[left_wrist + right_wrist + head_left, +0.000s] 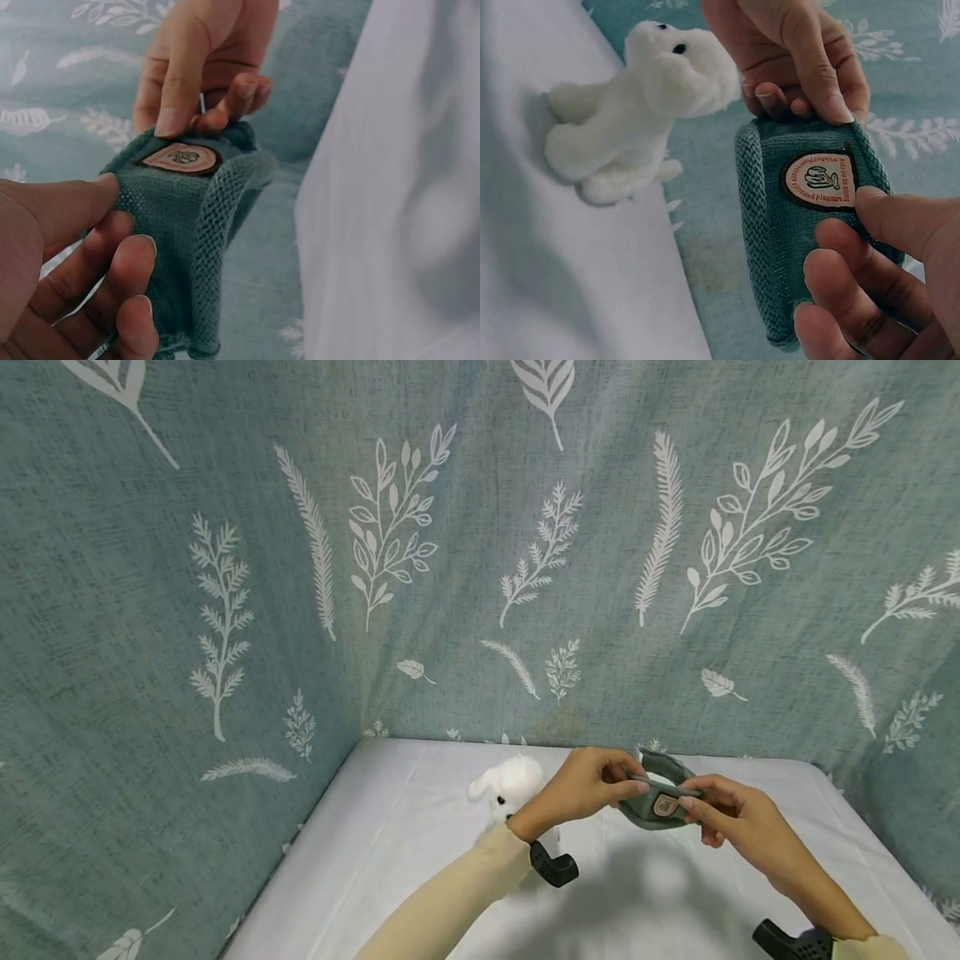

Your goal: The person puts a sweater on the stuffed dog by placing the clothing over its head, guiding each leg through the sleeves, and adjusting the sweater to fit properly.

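Both hands hold up a small green knitted piece of clothing point(637, 810), tube-like with rolled edges, above the white surface. A pinkish arched patch point(821, 178) with a dark border sits on its front. My left hand point(588, 783) pinches one end of the upper edge between thumb and fingers. At the other end, my right hand point(738, 822) pinches the same edge, its thumb beside the patch. Between the hands the knit opening gapes in the head view. A white plush dog point(641, 105) sits left of the knit, partly hidden behind my left forearm in the head view.
A white-covered table point(375, 860) lies beneath the hands. Green-blue cloth point(465, 543) with white leaf prints hangs behind it and along both sides. Black wrist devices point(553, 865) are worn on both arms.
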Available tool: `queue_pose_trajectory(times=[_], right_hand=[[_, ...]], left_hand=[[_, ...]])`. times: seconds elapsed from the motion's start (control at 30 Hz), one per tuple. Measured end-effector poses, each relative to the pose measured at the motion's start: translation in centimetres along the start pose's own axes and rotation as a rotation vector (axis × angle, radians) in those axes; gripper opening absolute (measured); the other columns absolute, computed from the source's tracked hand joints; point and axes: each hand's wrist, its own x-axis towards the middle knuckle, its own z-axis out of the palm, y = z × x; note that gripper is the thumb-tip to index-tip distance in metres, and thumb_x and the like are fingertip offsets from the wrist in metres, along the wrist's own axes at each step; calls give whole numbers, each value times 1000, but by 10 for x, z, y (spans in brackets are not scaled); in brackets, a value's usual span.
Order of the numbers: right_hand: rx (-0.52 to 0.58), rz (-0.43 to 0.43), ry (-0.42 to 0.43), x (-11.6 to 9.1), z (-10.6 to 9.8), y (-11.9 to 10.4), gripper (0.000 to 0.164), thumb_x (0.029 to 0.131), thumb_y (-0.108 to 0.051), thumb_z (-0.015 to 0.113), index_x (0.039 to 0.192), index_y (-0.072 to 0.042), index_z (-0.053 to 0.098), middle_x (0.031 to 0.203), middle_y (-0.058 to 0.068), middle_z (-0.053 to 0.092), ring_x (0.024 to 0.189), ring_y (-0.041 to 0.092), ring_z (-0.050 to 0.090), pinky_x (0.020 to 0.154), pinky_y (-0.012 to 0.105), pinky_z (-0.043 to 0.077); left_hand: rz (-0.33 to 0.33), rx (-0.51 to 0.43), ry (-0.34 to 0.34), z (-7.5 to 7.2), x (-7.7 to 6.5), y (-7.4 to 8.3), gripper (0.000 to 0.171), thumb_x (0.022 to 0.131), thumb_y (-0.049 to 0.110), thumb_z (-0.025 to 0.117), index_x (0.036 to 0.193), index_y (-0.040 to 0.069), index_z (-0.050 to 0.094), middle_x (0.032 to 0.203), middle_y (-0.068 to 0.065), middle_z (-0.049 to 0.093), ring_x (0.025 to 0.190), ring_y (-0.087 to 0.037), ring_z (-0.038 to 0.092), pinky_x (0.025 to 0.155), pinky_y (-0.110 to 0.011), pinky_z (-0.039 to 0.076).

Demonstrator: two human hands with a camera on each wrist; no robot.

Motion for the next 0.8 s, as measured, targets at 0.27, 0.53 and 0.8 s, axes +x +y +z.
queue_pose_trajectory(times=[0.27,0.53,0.8], right_hand=[[5,-48,-10,8,7,-13,37,104,-30,64,130,-4,62,94,12,70,68,25,63,62,36,55],[12,-99,-39,19,16,-25,35,104,-29,64,130,-5,63,98,13,71,68,25,63,61,35,54],[-16,-188,-63,32,25,-40,29,104,-25,65,126,-7,65,96,12,70,67,24,63,60,34,53]], left_hand=[[12,20,17,-18,-7,2,15,100,25,72,111,15,74,81,2,69,63,-5,65,61,-22,55],[-11,-9,39,-35,-18,3,16,99,26,72,111,17,74,81,2,69,65,-9,65,63,-25,56],[26,-19,98,-53,-27,0,13,98,24,73,108,16,75,79,0,68,64,-12,65,63,-27,56]])
